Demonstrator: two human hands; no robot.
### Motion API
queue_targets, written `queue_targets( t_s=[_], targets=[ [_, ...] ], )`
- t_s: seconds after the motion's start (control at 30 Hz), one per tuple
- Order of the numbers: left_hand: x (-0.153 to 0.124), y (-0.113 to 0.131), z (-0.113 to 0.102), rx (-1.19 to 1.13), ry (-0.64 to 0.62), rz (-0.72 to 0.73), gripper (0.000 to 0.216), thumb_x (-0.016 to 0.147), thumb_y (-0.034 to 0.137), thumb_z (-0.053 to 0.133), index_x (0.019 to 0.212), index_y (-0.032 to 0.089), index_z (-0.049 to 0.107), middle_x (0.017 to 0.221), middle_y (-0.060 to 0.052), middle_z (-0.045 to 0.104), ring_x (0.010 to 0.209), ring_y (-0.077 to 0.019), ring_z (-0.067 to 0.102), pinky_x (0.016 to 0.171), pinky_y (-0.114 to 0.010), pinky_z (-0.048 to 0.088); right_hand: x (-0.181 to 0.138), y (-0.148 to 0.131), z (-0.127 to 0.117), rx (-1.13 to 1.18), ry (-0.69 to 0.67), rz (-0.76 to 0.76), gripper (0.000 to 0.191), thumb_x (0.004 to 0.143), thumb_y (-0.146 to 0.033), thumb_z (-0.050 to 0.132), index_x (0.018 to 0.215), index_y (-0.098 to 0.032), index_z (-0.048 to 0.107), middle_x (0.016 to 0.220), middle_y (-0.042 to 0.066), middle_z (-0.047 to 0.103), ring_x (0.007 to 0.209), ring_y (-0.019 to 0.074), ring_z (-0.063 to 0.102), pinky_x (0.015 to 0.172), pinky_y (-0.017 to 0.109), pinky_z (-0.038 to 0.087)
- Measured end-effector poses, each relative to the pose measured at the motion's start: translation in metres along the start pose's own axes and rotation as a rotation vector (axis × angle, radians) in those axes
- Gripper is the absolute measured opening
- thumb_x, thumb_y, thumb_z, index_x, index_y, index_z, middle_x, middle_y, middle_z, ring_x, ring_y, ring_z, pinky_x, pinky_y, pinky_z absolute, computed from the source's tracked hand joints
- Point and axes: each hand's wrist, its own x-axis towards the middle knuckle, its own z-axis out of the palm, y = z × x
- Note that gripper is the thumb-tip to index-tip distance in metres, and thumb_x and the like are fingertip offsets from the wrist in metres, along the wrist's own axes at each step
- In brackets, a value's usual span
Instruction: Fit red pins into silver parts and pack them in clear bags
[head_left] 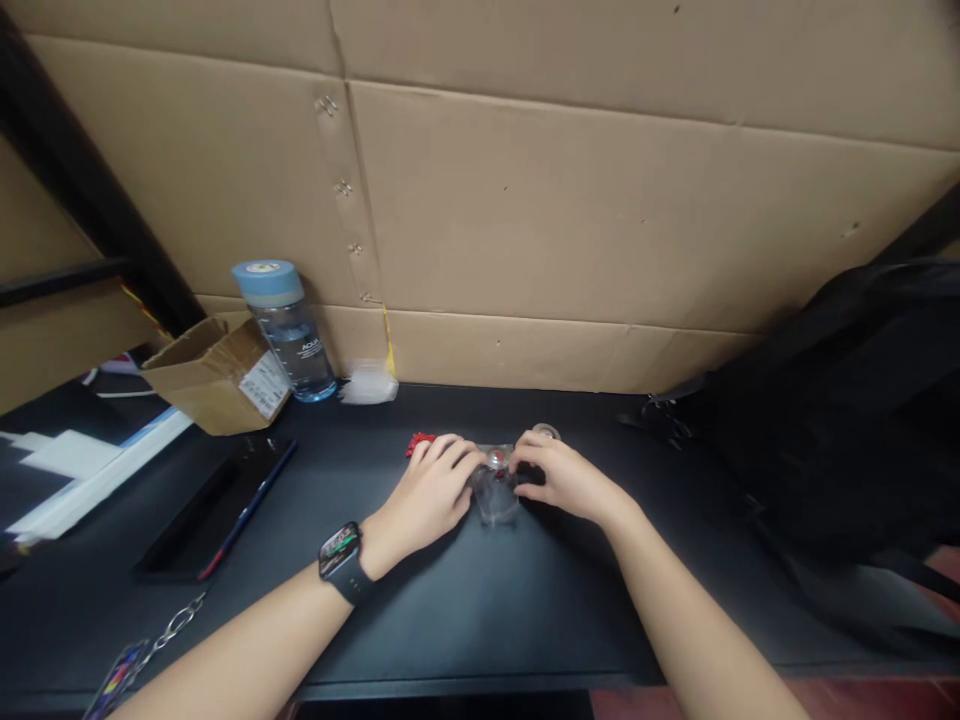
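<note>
A small clear plastic bag (496, 500) lies on the black desktop between my two hands, with a small round red piece (496, 458) at its upper part. From the left, my left hand (439, 485) grips the bag's edge with curled fingers; a dark smartwatch (341, 560) is on that wrist. On the opposite edge, my right hand (559, 472) pinches the bag between thumb and fingers. Just beyond the left fingers sits a red bunch of small pieces (418, 442), partly covered. A round clear object (547, 431) shows behind my right hand, mostly hidden.
At the back left stand a water bottle (289, 340) with a blue lid and an open cardboard box (214, 370). A dark flat tablet-like object (217, 510) lies nearer. A black bag (840, 420) fills the right side. A cardboard wall (540, 220) closes off the back.
</note>
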Motion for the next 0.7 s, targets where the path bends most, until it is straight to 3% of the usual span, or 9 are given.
queue_targets(
  t_s=[0.13,0.23,0.33,0.4,0.47,0.6,0.7],
  targets=[
    [0.003,0.001,0.006,-0.042,0.034,-0.011,0.011,0.095,0.023,0.058,0.1,0.025,0.068,0.117,-0.006,0.067,0.12,-0.0273,0.051,0.1,-0.046,0.037,-0.001,0.0,-0.002,0.015,-0.036,-0.038,0.003,0.091,-0.02,0.067,0.091,-0.023,0.067,0.108,0.003,0.063,0.099,0.0184,0.06,0.093,0.032,0.046],
    [0.002,0.0,0.005,-0.095,0.078,-0.125,0.011,0.094,0.024,0.059,0.089,0.024,0.068,0.111,-0.003,0.068,0.115,-0.0242,0.054,0.097,-0.044,0.035,-0.002,0.002,-0.005,0.016,-0.011,-0.032,0.006,0.093,-0.023,0.066,0.087,-0.022,0.065,0.108,0.004,0.064,0.103,0.0195,0.06,0.095,0.033,0.045],
    [0.004,0.002,0.003,-0.088,0.12,-0.196,0.014,0.094,0.026,0.059,0.083,0.023,0.067,0.107,-0.003,0.069,0.112,-0.0247,0.055,0.094,-0.044,0.034,-0.001,0.002,-0.002,-0.037,0.098,0.102,0.011,0.094,-0.031,0.066,0.088,-0.022,0.062,0.1,0.004,0.064,0.097,0.0205,0.06,0.089,0.034,0.047],
    [0.005,0.005,0.002,-0.043,0.152,-0.188,0.011,0.094,0.027,0.059,0.086,0.022,0.065,0.106,-0.005,0.068,0.113,-0.0262,0.054,0.094,-0.045,0.033,0.001,-0.001,0.001,-0.098,0.197,0.194,0.011,0.092,-0.03,0.069,0.095,-0.023,0.062,0.098,0.003,0.063,0.094,0.0211,0.059,0.083,0.033,0.048],
    [0.006,0.009,0.001,-0.007,0.166,-0.164,0.007,0.093,0.026,0.058,0.09,0.021,0.062,0.106,-0.006,0.068,0.112,-0.0266,0.054,0.094,-0.044,0.034,0.002,-0.005,0.002,-0.117,0.23,0.173,0.014,0.09,-0.025,0.071,0.101,-0.024,0.062,0.102,0.003,0.063,0.097,0.0213,0.059,0.085,0.033,0.048],
    [0.004,0.013,0.002,-0.03,0.073,-0.022,0.014,0.096,0.023,0.051,0.106,0.023,0.062,0.114,-0.007,0.068,0.119,-0.0263,0.053,0.096,-0.043,0.034,0.003,-0.014,0.001,-0.039,0.036,-0.034,0.021,0.085,-0.031,0.078,0.104,-0.026,0.068,0.11,0.003,0.067,0.106,0.0215,0.06,0.096,0.034,0.045],
    [0.003,0.012,0.004,-0.053,0.027,0.017,0.023,0.094,0.027,0.056,0.116,0.024,0.06,0.119,-0.008,0.069,0.126,-0.0288,0.051,0.099,-0.044,0.033,0.003,-0.015,0.005,-0.056,-0.023,-0.027,0.033,0.079,-0.028,0.083,0.109,-0.026,0.068,0.108,0.003,0.07,0.106,0.0231,0.061,0.098,0.036,0.042]
  ],
)
